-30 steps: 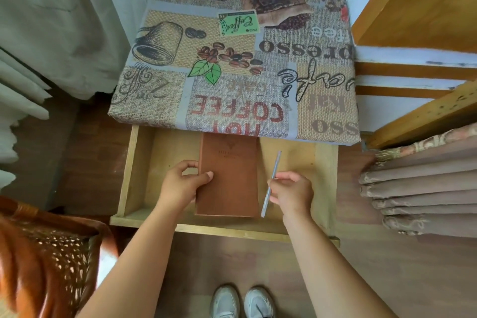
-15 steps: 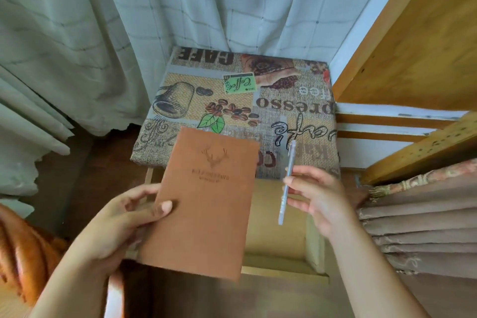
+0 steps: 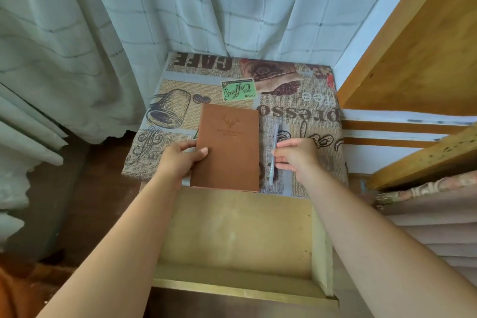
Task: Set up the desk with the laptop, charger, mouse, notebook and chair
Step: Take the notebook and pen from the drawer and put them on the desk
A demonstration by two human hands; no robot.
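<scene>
Reaching forward, the left hand [image 3: 180,160] pinches the brown notebook's [image 3: 228,147] left edge, flat on the worktop [image 3: 304,111]. The right hand's [image 3: 296,153] fingers [image 3: 280,153] lightly pinch a pen [image 3: 274,152] beside it. The cloth reads "CAFE", "Coffee".

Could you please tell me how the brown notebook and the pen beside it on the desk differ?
The brown leather-look notebook is broad, flat and rectangular; the slim pale blue-grey pen is a thin stick. The left hand holds the notebook's left edge; the right hand pinches the pen. Both lie lengthwise on the coffee-print desk cover.
</scene>
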